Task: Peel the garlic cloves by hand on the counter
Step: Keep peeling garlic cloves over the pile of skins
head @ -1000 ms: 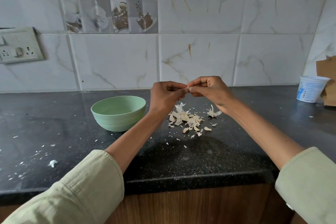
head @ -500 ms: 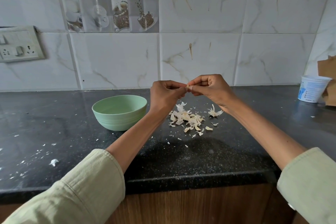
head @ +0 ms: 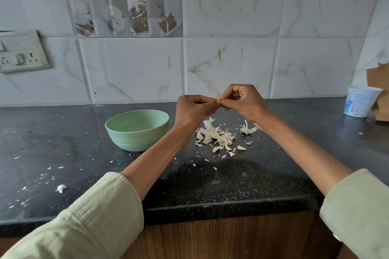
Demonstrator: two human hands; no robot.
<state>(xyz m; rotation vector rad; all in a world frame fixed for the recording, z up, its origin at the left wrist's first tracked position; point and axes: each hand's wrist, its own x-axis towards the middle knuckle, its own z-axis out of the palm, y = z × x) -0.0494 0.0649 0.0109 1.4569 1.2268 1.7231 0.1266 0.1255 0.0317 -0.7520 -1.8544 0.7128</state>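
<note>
Pinching one garlic clove (head: 219, 101) between them, left hand (head: 192, 110) and right hand (head: 244, 101) hover above peels (head: 216, 135)

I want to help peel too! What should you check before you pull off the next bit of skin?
1. Garlic clove pinched by both hands, left hand and right hand: ok.
2. Clove held above the dark counter, over the pile of peels: ok.
3. Green bowl close beside the left hand, upright: ok.
4. Anything already in the bowl: nothing seen inside, but the near inner wall is hidden, so cannot tell.
5. How much skin is left on the clove: cannot tell, fingers cover most of it.
6. White tub far off to the right, out of the way: ok.
</note>
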